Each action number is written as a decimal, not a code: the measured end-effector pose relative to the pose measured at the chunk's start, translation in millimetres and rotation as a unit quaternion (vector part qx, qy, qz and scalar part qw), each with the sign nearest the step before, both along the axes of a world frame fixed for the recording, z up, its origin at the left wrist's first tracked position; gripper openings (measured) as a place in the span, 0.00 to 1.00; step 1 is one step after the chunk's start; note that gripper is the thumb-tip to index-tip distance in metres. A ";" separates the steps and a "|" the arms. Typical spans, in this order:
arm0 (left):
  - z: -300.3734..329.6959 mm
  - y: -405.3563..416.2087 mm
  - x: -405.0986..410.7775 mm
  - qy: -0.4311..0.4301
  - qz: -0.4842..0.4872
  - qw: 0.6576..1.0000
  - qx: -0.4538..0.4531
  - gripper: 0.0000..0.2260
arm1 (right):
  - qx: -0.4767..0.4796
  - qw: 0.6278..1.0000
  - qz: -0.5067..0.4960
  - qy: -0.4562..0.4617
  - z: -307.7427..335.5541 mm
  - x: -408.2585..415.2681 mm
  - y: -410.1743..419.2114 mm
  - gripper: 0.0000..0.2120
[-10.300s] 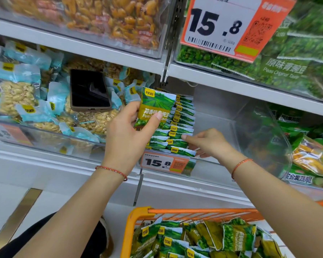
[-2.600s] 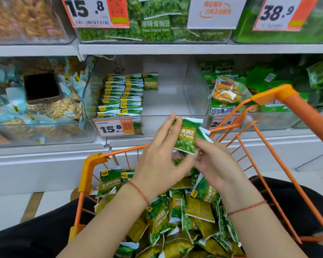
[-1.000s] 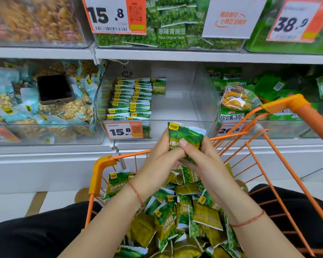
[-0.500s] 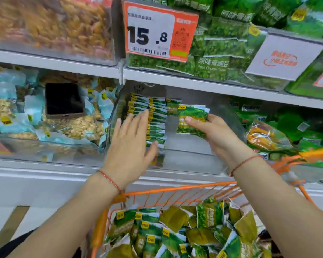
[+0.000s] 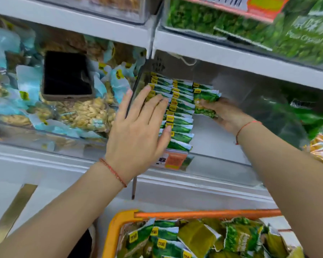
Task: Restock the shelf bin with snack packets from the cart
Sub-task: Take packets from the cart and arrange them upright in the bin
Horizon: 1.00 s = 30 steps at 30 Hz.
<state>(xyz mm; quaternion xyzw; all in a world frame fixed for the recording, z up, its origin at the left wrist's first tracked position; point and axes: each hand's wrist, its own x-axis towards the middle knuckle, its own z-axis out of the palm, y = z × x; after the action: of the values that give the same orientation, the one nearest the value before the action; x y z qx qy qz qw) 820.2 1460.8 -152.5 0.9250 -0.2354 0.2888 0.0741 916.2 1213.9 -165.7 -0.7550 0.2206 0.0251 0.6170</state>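
A clear shelf bin (image 5: 222,161) holds two rows of green snack packets (image 5: 181,116) standing on edge along its left side. My right hand (image 5: 224,114) reaches deep into the bin and grips a small bundle of green packets (image 5: 205,101), set against the back of a third row. My left hand (image 5: 138,127) is spread flat with straight fingers over the left row, fingertips touching the packets. Below, the orange cart (image 5: 119,218) is heaped with more green packets (image 5: 194,237).
To the left, another bin (image 5: 17,133) holds blue nut packets with a dark phone (image 5: 67,75) lying on top. Bins of green snacks sit above (image 5: 250,25) and to the right (image 5: 296,118). An orange price tag (image 5: 173,160) hangs on the bin's front edge.
My right hand has pushed the bundle of packets further back into the bin, beside the rows. My left hand has moved right onto the left row. The view has dropped closer.
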 end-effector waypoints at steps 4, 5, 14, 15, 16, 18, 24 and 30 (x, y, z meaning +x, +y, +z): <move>-1.1 0.3 1.8 -0.018 -0.004 1.000 -0.002 0.20 | -0.011 0.999 -0.051 0.001 -13.6 5.9 0.6 0.23; -1.2 0.1 2.7 -0.023 -0.003 1.000 -0.004 0.20 | -0.027 0.998 -0.063 0.006 -13.6 4.6 2.9 0.23; -3.2 0.0 2.5 -0.031 -0.018 0.999 -0.032 0.14 | -0.141 0.984 -0.094 0.059 -8.3 20.7 4.7 0.21; -3.2 0.1 2.6 -0.033 -0.019 0.999 -0.034 0.13 | -0.129 0.986 -0.083 0.065 -6.8 20.7 9.8 0.20; -3.2 0.1 2.8 -0.034 -0.020 0.999 -0.036 0.13 | -0.122 0.987 -0.083 0.062 -7.0 21.5 14.7 0.18; -3.3 0.0 3.1 -0.036 -0.020 0.998 -0.039 0.13 | -0.113 0.988 -0.093 0.038 -9.0 22.3 21.9 0.17; -3.3 -0.2 3.4 -0.039 -0.031 0.998 -0.047 0.11 | -0.042 0.993 -0.111 -0.002 -16.2 16.8 23.6 0.20; -3.5 -0.6 2.4 -0.037 -0.032 0.998 -0.042 0.11 | -0.124 0.989 -0.073 0.046 -14.6 14.8 22.7 0.23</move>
<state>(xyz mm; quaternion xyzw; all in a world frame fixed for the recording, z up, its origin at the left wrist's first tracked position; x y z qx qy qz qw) 822.5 1460.2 -156.0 0.9019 -0.2548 0.3296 0.1138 931.0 1236.6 -180.3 -0.8057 0.3041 -0.0128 0.5081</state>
